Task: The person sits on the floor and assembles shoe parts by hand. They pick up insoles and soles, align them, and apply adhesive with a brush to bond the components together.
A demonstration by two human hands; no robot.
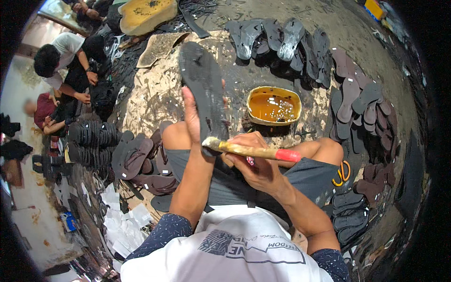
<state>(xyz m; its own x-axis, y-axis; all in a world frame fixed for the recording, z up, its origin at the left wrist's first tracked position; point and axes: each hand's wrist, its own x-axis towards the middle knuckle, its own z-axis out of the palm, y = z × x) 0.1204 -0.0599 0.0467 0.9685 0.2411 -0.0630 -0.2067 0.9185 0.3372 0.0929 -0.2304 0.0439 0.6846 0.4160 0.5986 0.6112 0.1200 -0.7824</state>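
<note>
My left hand is wrapped round a black sandal sole, thumb along its left edge and fingertips at its right. The sole points away from me, and its upward face looks slightly shiny. In my closed right hand is a brush with a wooden handle and a red end. Its pale bristles lie at the near, heel end of the sole; whether they press on it I cannot tell. Beyond my right hand stands a yellowish tub of amber liquid with bubbles on top.
Black soles with a wet shine lie in an arc at the far side. Brown and black soles spread along the right, near orange-handled scissors. At left are finished flip-flops, stacked soles and paper scraps. Other people sit at far left.
</note>
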